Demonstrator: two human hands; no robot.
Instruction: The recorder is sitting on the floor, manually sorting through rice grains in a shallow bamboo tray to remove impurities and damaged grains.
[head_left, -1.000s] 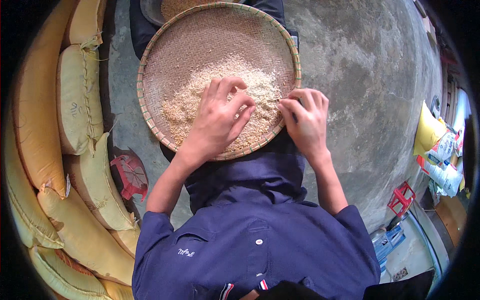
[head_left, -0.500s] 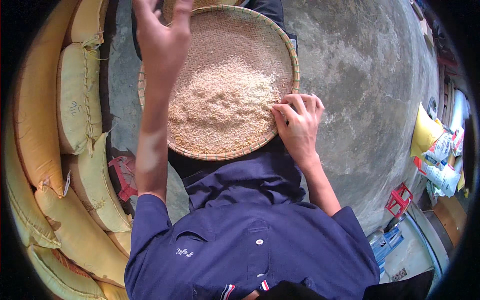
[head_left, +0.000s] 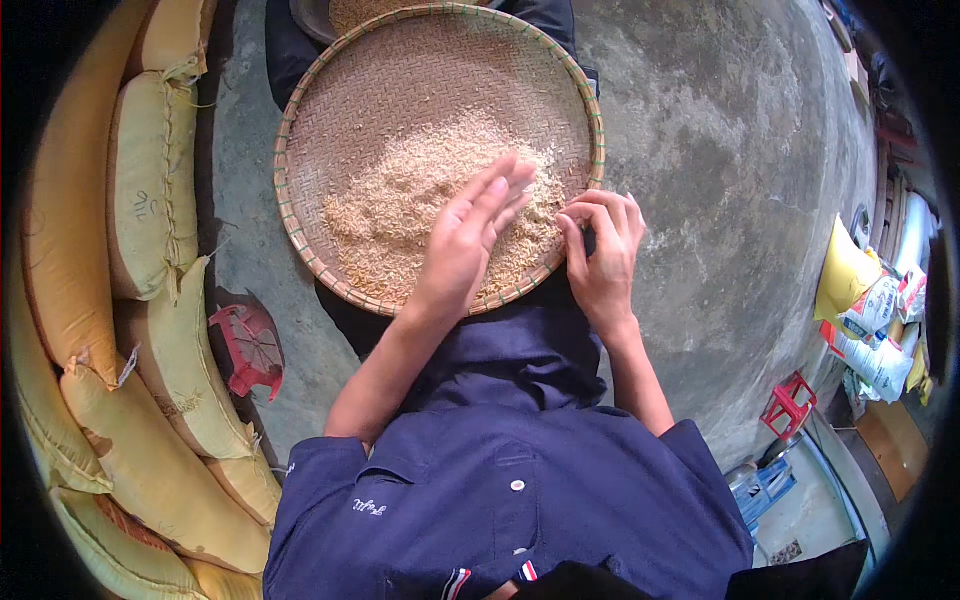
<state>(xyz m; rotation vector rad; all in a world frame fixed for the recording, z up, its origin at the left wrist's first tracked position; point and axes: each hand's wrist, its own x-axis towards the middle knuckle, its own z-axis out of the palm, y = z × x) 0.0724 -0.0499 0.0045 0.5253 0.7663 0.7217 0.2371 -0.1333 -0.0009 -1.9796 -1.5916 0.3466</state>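
Two hands are working over one round woven tray [head_left: 330, 120] that is resting on the lap, above a grey concrete floor [head_left: 740, 180]. I am seeing the left hand [head_left: 470, 235] lying flat and released on the grain [head_left: 400, 200] now; half a second ago it was lifted high above the tray's far rim, and a second ago it was spread in the heap. So it is coming back down after a toss or a flick, and the sorting is going on, not ending. The right hand [head_left: 603, 250] is staying at the tray's near right rim, its fingers curled and pinching the edge, steadying it.

The grain is pale tan, loose and husky, gathering in a shallow mound toward the tray's near half, while the far half is showing bare basketwork. The tray is tightly plaited, with a greenish bound rim. Plump yellow sacks [head_left: 150, 190], stitched along their seams, are stacking up along the floor's left edge, beside a small red stool [head_left: 250, 345].
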